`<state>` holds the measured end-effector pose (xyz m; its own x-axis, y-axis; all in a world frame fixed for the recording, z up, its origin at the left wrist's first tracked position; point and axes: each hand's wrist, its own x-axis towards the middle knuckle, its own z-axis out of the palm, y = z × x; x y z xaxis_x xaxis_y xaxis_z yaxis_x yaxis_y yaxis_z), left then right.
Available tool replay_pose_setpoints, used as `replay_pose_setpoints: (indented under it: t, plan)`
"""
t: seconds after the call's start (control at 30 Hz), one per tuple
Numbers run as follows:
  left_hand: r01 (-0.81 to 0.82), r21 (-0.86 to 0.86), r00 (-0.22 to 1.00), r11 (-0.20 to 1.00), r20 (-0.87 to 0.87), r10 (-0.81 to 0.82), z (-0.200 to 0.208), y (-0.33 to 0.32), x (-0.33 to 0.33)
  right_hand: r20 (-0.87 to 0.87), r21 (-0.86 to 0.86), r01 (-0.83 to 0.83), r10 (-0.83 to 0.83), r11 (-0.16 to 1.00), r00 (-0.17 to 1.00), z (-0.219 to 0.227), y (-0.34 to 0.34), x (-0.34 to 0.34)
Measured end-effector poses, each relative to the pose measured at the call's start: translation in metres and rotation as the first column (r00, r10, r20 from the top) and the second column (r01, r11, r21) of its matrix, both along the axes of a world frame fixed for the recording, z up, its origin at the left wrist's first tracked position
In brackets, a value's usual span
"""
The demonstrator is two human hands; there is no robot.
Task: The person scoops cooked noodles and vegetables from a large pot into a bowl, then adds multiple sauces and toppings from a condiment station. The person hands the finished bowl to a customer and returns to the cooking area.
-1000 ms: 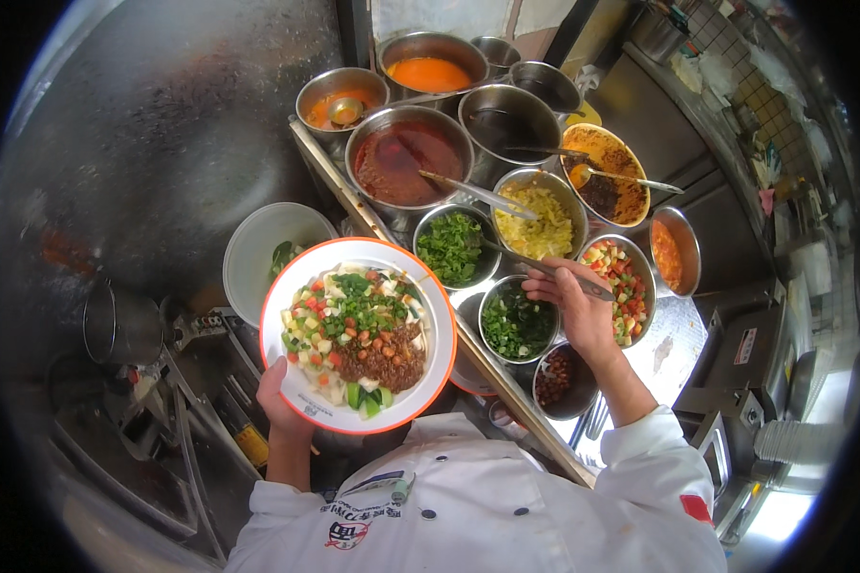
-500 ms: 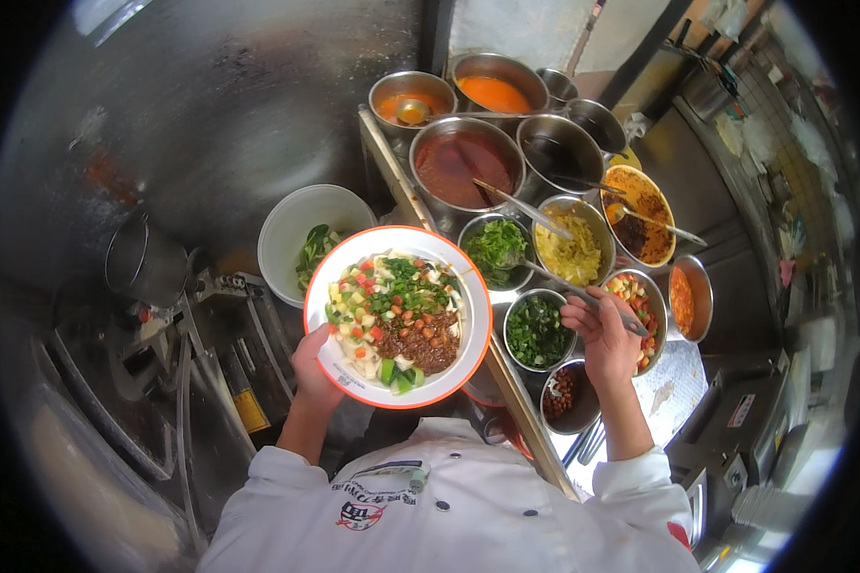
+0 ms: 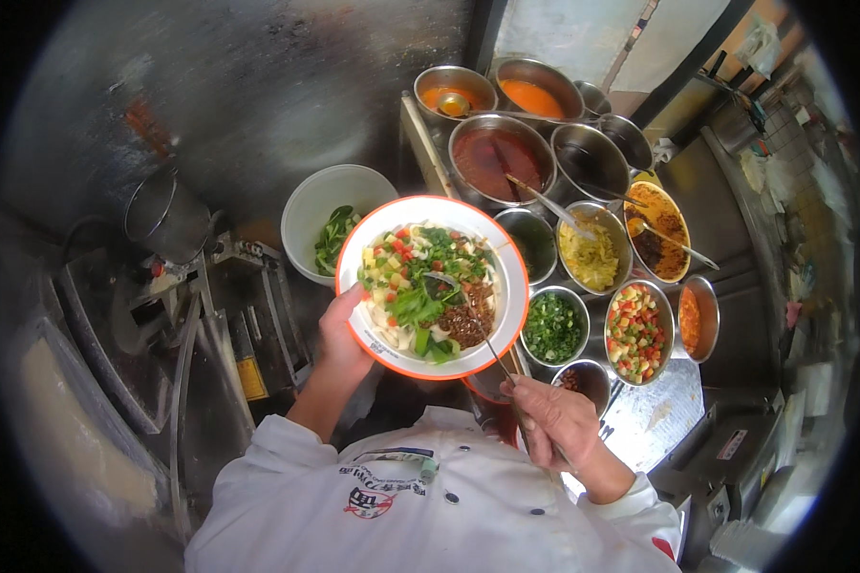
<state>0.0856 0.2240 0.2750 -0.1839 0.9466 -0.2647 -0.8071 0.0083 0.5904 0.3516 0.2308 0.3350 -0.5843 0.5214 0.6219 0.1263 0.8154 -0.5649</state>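
Note:
My left hand point(image 3: 342, 336) grips the left rim of a white bowl with an orange edge point(image 3: 510, 260), held up in front of me. Pale noodles point(image 3: 380, 323) lie in it under diced vegetables, chopped green onion, brown minced sauce point(image 3: 470, 320) and bright green leaves point(image 3: 417, 304). My right hand point(image 3: 559, 420) is closed round the long thin handle of a metal spoon point(image 3: 503, 365). The spoon's head reaches over the bowl, at the green leaves. Beside the bowl stands a metal pot point(image 3: 543, 250) with a dark green inside.
Right of the bowl stand pots of chopped green onion point(image 3: 552, 327), diced vegetables point(image 3: 635, 334), yellow pickles point(image 3: 592, 253) and nuts point(image 3: 571, 380). Farther off are pots of red sauce point(image 3: 497, 158) and orange soup point(image 3: 540, 97). A white bucket point(image 3: 301, 215) with leaves stands behind the bowl.
My right hand has brought the spoon from above the pots down and left to the bowl. Bright green leaves now lie on the noodles, and their pot looks much emptier. The view has shifted.

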Motion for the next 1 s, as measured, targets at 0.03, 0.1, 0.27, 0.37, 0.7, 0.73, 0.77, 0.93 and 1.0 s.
replay_pose_setpoints:
  t: [0.03,0.1,0.27,0.37,0.7,0.73,0.77,0.93,1.0]
  plan:
    - [-0.019,-0.004,1.0,1.0,-0.013,0.019,0.002,0.001,0.001,0.014,0.062,-0.007,0.006,0.998,1.0,-0.001,-0.001,-0.001]
    - [-0.051,-0.03,0.999,0.998,-0.017,0.051,0.008,-0.001,0.002,0.011,0.187,-0.002,0.0,0.982,1.0,-0.004,-0.002,0.0]
    - [-0.072,0.011,0.997,0.997,-0.02,0.072,0.022,0.0,0.006,-0.001,0.33,-0.042,0.045,0.943,0.999,-0.01,-0.007,0.006]
    - [-0.07,0.027,0.997,0.997,-0.011,0.07,0.032,-0.003,0.01,0.026,0.354,-0.036,0.029,0.935,0.999,-0.016,-0.009,0.011]
    - [-0.041,0.073,0.998,0.996,-0.036,0.044,0.041,-0.012,0.028,0.095,0.451,0.036,-0.087,0.892,0.992,-0.018,-0.011,0.045]
    - [-0.038,0.072,0.999,0.997,-0.023,0.039,0.041,-0.012,0.03,0.119,0.463,0.024,-0.089,0.886,0.989,-0.018,-0.011,0.047]
    - [-0.035,0.076,0.999,0.996,-0.011,0.035,0.04,-0.014,0.032,0.148,0.41,0.016,-0.084,0.912,0.985,-0.018,-0.011,0.049]
    - [-0.021,0.041,1.0,0.999,0.014,0.02,0.033,-0.011,0.033,0.168,0.53,0.004,-0.11,0.848,0.98,-0.008,-0.007,0.055]
    - [-0.006,0.053,1.0,0.999,0.028,0.004,0.029,-0.008,0.03,0.27,0.53,-0.038,-0.127,0.847,0.954,0.002,-0.001,0.058]
